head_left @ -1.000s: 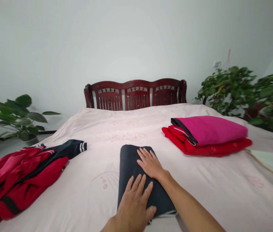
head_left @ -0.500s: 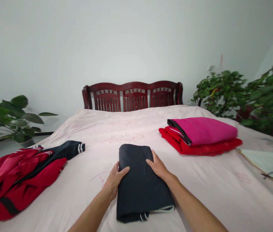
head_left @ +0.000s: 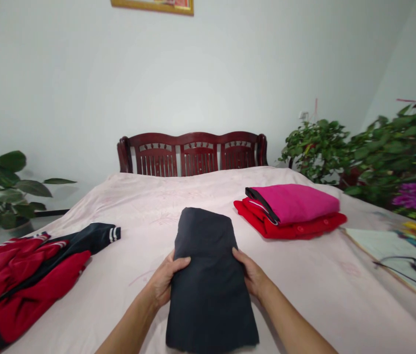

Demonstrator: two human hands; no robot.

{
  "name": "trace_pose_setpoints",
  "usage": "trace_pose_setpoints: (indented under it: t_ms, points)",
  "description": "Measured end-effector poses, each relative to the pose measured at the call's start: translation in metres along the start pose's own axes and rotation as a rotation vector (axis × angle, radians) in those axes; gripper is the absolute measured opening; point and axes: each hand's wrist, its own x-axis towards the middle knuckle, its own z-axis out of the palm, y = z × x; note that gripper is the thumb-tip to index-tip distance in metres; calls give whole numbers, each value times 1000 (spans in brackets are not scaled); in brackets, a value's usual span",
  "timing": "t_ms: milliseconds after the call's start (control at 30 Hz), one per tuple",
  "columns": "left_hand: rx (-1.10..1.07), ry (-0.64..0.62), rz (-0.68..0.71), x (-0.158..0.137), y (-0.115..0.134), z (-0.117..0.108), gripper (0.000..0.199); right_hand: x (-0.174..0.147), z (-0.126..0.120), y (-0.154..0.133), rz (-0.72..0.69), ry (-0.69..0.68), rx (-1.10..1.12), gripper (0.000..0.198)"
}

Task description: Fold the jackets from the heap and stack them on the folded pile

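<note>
Between left grip (head_left: 163, 282) and right grip (head_left: 254, 276) | dark folded garment (head_left: 208, 280) | both closed on its sides

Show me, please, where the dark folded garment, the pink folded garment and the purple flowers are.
Dark folded garment (head_left: 208, 280): head view, on the middle of its upper face.
Pink folded garment (head_left: 298, 202): head view, on its top surface.
Purple flowers (head_left: 415, 195): head view, on the lower blooms.

We see matt, fairly smooth cloth in the dark bundle (head_left: 208, 285) and lightly creased matt cloth in the sheet (head_left: 341, 300). The bench (head_left: 198, 139) looks like glossy wood; we find the wall (head_left: 208, 73) smooth and matt.
</note>
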Motion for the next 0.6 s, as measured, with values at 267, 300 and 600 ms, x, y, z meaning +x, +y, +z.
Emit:
trace_pose_setpoints:
  t_ms: [267, 300, 600]
  points:
    - [30, 26, -96, -10, 7, 0, 77, -34, 18, -2, 181, -59, 209, 44]
    - [31, 34, -106, -9, 5, -1, 77, -36, 22, -4, 166, -30, 209, 44]
    - [337, 140, -30, 6, -13, -10, 73, -35, 26, -71, -130, 250, 209, 35]
